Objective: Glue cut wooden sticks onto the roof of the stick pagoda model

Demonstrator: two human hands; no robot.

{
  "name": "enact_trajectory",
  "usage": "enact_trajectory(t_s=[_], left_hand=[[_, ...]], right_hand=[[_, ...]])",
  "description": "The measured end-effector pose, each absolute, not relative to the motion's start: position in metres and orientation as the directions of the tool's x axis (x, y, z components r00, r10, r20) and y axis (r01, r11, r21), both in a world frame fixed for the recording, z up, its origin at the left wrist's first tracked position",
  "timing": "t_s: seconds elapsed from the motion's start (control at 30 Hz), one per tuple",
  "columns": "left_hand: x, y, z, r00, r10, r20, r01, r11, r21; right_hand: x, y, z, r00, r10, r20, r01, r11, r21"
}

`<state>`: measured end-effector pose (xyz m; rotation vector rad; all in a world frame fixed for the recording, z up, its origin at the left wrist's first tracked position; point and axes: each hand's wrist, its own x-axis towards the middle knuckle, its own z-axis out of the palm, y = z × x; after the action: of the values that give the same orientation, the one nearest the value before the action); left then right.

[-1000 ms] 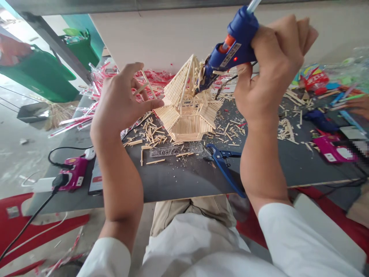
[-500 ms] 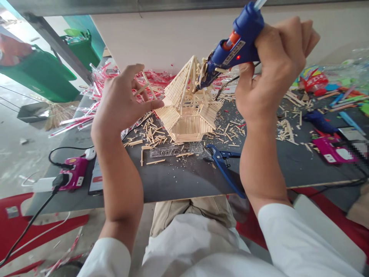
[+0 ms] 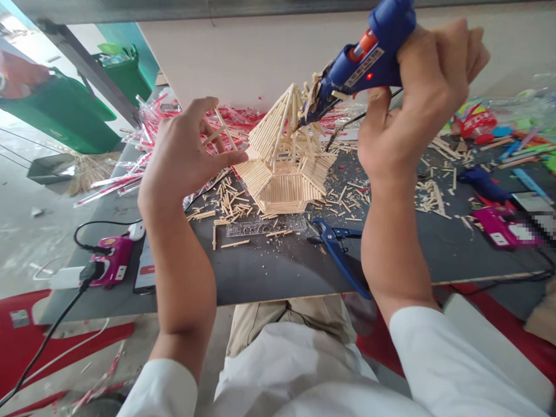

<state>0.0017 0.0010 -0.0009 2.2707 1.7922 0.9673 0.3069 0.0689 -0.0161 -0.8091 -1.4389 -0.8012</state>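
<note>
A model of thin wooden sticks [image 3: 289, 188], with a pointed, partly covered roof, stands on the dark table. On its left side, my left hand [image 3: 185, 150] holds a small frame of crossed sticks [image 3: 225, 128] between its fingers, with the thumb tip close to the model's roof edge. My right hand [image 3: 419, 98] is wrapped round a blue glue gun [image 3: 369, 63] with a lit red light. Its nozzle points down and left at the roof's right side, where bits of dried glue cling to the gun. Whether the nozzle touches the sticks cannot be made out.
Loose stick pieces [image 3: 232, 200] and a clear ruler [image 3: 264, 226] lie before the model. A blue cutter [image 3: 336, 249] rests near the front edge. Pink power strips [image 3: 113, 260] sit at both sides. Red-and-clear wrappers [image 3: 152, 124] are piled behind; a metal bar crosses above.
My right hand has moved the glue gun slightly right and up, drawing its nozzle a little away from the roof. My left hand and the model look almost unchanged.
</note>
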Motion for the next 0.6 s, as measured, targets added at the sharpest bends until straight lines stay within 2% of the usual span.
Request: enact_trajectory(t_s=[0.3,0.47,0.6], left_hand=[[0.004,0.005,-0.005,0.141,0.893,0.427,0.844,-0.334,0.419],[0.008,0.003,-0.003,0.148,0.894,0.424,0.852,-0.333,0.405],[0.008,0.003,-0.005,0.151,0.913,0.379,0.837,-0.322,0.442]], right_hand=[[0.315,0.079,-0.015,-0.069,0.031,0.997,0.825,0.564,0.04],[0.308,0.083,-0.015,-0.029,-0.049,0.998,0.835,0.548,0.051],[0.305,0.086,-0.015,0.016,-0.118,0.993,0.844,0.534,0.05]])
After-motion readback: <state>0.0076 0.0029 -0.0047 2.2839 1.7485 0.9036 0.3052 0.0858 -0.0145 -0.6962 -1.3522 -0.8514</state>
